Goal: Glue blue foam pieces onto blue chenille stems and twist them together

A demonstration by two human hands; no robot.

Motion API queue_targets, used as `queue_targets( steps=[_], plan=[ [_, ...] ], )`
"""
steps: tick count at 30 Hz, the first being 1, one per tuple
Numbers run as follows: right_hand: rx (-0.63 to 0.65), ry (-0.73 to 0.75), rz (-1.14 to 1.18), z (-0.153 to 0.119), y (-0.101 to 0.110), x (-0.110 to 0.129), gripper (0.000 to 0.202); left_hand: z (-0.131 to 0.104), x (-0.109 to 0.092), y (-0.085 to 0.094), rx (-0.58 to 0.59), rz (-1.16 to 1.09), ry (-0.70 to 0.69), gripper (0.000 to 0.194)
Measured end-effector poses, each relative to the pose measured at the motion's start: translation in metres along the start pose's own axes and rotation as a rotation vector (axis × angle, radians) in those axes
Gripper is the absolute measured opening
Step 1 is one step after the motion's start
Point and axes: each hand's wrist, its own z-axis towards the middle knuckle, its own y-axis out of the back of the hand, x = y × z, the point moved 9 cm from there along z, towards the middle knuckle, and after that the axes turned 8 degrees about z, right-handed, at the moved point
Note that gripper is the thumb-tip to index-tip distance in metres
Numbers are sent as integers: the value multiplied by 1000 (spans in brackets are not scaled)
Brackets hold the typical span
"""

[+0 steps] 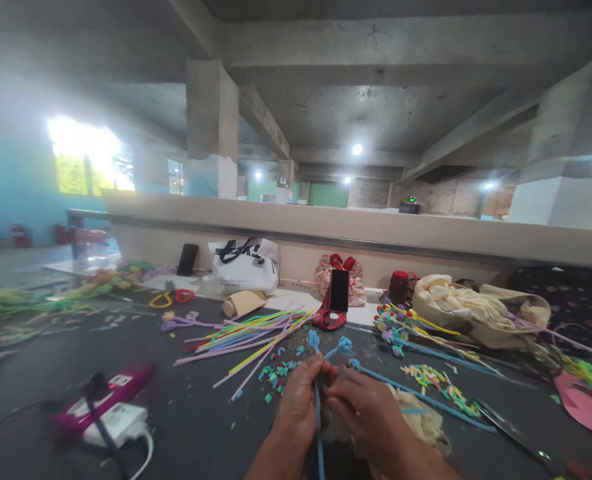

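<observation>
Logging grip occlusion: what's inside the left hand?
The left hand holds a blue stem: its lower length shows, and a blue tuft sits above the hand. The stretch within the grip is covered, so whether stem and tuft join isn't visible.

left hand (pixel 301 393) gripping blue stem (pixel 319 430), right hand (pixel 357 405) beside, coloured stems (pixel 256 331) beyond
</observation>
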Motion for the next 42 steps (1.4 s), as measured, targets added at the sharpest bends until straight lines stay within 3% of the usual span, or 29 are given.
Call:
queue_targets(
  steps=[3, 5, 7, 12, 17, 26, 32, 42],
  plan=[
    [-29, -328, 426, 1, 7, -36, 26, -2, -4, -2, -4, -8, -43, 12],
    [-26, -467, 650, 0, 2, -51, 29, -5, -6, -6, 35, 15, -69, 12],
    [-50, -502, 792, 1, -1, -57, 26, -7, -7, -9, 72, 36, -81, 12],
    [-103, -426, 1069, 7, -5, -51, 25, -15, -11, -22, 194, 39, -83, 18],
    [-194, -509, 1088, 2, -2, -55, 30, -23, -5, -31, 270, 89, -21, 22],
    [-297, -446, 1041, 3, 11, -55, 25, -28, -4, -33, 212, 266, -61, 20],
    [-356, -519, 1103, -5, 11, -64, 26, -27, 4, -33, 227, 352, -23, 21],
    [-377, -516, 1047, -12, 22, -71, 17, -23, -1, -40, 274, 590, -191, 31]
  ],
)
